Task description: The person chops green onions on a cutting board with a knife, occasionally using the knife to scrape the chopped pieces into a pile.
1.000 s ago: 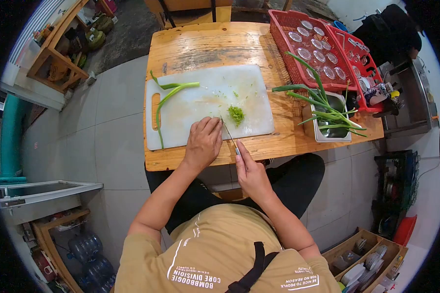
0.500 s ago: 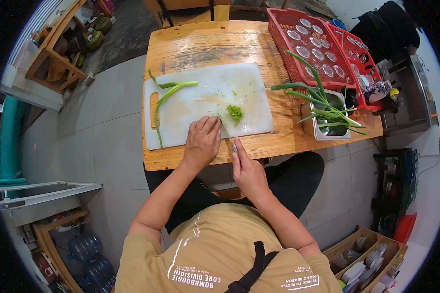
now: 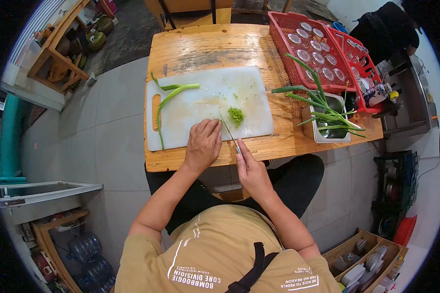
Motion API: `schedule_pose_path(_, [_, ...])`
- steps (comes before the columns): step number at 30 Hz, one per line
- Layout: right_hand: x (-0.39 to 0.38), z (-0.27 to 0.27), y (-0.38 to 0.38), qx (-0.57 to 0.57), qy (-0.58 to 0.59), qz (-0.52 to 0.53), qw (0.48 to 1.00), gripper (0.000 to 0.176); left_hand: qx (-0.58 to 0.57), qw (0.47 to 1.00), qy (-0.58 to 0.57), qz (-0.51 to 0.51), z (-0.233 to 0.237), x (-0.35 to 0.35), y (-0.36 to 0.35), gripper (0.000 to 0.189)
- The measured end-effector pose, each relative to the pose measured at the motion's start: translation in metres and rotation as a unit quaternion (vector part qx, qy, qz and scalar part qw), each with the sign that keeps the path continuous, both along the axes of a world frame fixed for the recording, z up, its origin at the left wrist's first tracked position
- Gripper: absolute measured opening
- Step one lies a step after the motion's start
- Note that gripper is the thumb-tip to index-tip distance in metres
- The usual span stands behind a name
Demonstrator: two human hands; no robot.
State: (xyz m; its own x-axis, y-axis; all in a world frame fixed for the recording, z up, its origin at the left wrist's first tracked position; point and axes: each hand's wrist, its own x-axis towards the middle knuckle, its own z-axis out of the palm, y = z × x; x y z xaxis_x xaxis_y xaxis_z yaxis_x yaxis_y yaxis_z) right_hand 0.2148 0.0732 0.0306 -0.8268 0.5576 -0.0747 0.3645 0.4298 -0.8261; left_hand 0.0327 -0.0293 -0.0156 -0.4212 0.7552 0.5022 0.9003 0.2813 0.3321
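Observation:
My left hand [image 3: 203, 144] is at the lower edge of the white cutting board [image 3: 244, 80], its fingers bent and held together over the surface. Whatever lies beneath those fingertips is hidden. In my right hand [image 3: 254, 175] is a knife [image 3: 230, 133], its thin blade angled up over the board just right of the left fingertips. A small heap of chopped spring onion [image 3: 236, 116] sits right of the blade, with green bits scattered above it. One bent length of spring onion [image 3: 173, 91] lies at the board's left side, near the handle slot.
Whole spring onions [image 3: 322, 102] lean in a metal container [image 3: 333, 137] on the right of the wooden table [image 3: 205, 41]. Behind it, a red basket [image 3: 286, 53] holds several clear glasses, beside a second red basket [image 3: 344, 41]. A chair [image 3: 193, 14] stands beyond the table.
The knife has turned, so more of its blade now shows apart from my left fingertips. My right hand has shifted slightly right and down. The left hand stays nearly in place.

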Motion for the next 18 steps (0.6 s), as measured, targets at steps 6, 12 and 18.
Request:
schedule_pose_path(6, [0.001, -0.005, -0.003, -0.020, -0.027, 0.001, 0.999, 0.051, 0.004, 1.000, 0.001, 0.000, -0.002, 0.000, 0.001, 0.031])
schedule_pose_path(12, [-0.009, -0.009, -0.009, 0.076, -0.017, 0.003, 0.997, 0.052, -0.006, 1.000, 0.003, 0.000, 0.001, 0.001, 0.001, 0.031])
schedule_pose_path(18, [-0.001, -0.010, -0.009, 0.090, -0.018, 0.002, 0.996, 0.053, 0.008, 1.000, 0.005, 0.007, -0.001, 0.000, 0.001, 0.029])
